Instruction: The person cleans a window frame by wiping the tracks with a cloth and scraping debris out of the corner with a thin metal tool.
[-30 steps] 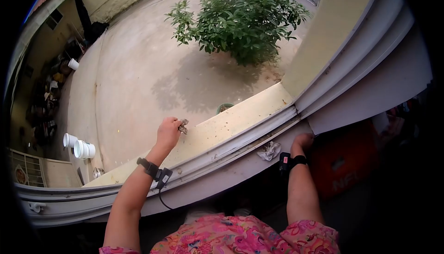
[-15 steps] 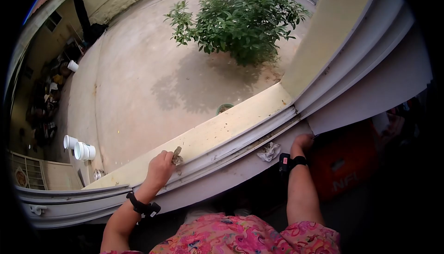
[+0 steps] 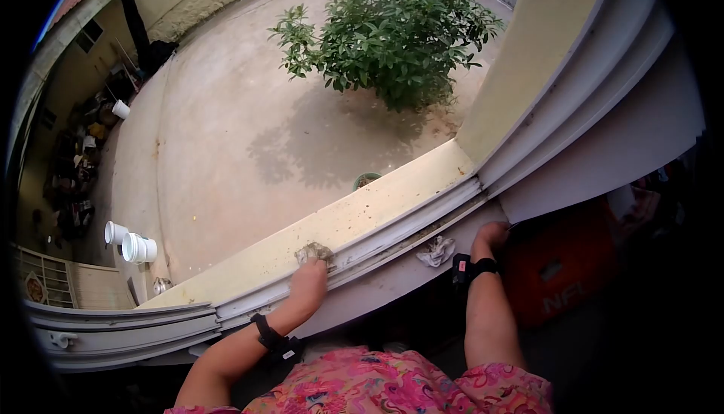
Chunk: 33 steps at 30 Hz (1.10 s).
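Observation:
My left hand (image 3: 308, 284) is closed on a crumpled, dirty grey-brown rag (image 3: 314, 251). It presses the rag against the pale outer window sill (image 3: 385, 201), beside the white sliding-window track (image 3: 369, 250). At the right end of the inner sill (image 3: 388, 286), my right hand (image 3: 492, 236) rests near the wall corner with its fingers curled. Whatever those fingers grip, if anything, is hidden. A crumpled white cloth (image 3: 437, 251) lies on the inner sill, a little left of my right hand.
Dark specks of dirt dot the outer sill. Outside, a leafy bush (image 3: 396, 37) stands in a concrete yard (image 3: 219, 157). White buckets (image 3: 139, 248) stand at the left. Below my right arm is a red item (image 3: 558, 278) with white letters.
My left hand has moved right along the sill with the rag, which now lies flatter and spread against the surface. My right hand has stayed about where it was.

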### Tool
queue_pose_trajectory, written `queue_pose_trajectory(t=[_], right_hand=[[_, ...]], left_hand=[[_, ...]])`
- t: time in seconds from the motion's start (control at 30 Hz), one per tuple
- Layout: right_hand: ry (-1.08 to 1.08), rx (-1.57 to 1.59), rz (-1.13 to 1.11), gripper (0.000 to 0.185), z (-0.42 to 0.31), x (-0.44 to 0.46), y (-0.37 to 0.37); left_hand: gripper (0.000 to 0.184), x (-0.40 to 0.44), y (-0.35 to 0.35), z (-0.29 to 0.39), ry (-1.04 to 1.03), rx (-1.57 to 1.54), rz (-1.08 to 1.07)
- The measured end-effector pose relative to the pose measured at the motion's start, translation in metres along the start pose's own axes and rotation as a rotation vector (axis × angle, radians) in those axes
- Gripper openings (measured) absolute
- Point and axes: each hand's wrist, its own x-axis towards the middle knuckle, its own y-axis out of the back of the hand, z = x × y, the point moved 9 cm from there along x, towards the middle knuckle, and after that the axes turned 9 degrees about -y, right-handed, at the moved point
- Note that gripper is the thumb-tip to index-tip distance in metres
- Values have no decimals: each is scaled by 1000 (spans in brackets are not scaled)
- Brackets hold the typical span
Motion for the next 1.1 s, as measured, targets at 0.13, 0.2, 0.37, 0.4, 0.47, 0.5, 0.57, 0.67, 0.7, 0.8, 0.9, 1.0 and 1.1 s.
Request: queue_pose_trajectory(t=[0.13, 0.2, 0.37, 0.4, 0.47, 0.5, 0.57, 0.67, 0.7, 0.8, 0.9, 1.0, 1.1], right_hand=[[9, -15, 33, 52, -6, -10, 11], [17, -34, 4, 52, -5, -8, 9], [18, -1, -33, 54, -8, -11, 6], [4, -8, -12, 54, -4, -6, 4], [-3, -17, 11, 54, -4, -6, 5], [6, -15, -6, 55, -7, -11, 8], [19, -15, -21, 55, -9, -14, 11], [25, -68, 2, 55, -7, -9, 10], [38, -52, -13, 54, -4, -5, 6], [51, -19, 1, 53, -1, 0, 3], [47, -2, 51, 52, -6, -7, 11], [44, 11, 75, 50, -4, -5, 8], [61, 4, 62, 48, -5, -3, 7]], left_hand=[[6, 39, -19, 37, -94, -27, -14], [6, 63, -27, 65, -171, -26, 3], [7, 122, -49, 123, -212, -72, 17], [7, 132, -52, 136, -256, -79, 54], [7, 144, -55, 149, -296, -91, 96], [8, 148, -55, 155, -328, -116, 97], [11, 146, -52, 158, -403, -162, 82], [11, 127, -50, 136, -431, -142, 6], [11, 116, -47, 127, -429, -112, -13], [15, 75, -28, 94, -439, -57, -42], [23, 33, -8, 55, -381, -91, -68], [25, -2, 5, 19, -326, -49, -119], [23, -18, 19, 5, -313, -43, -102]])
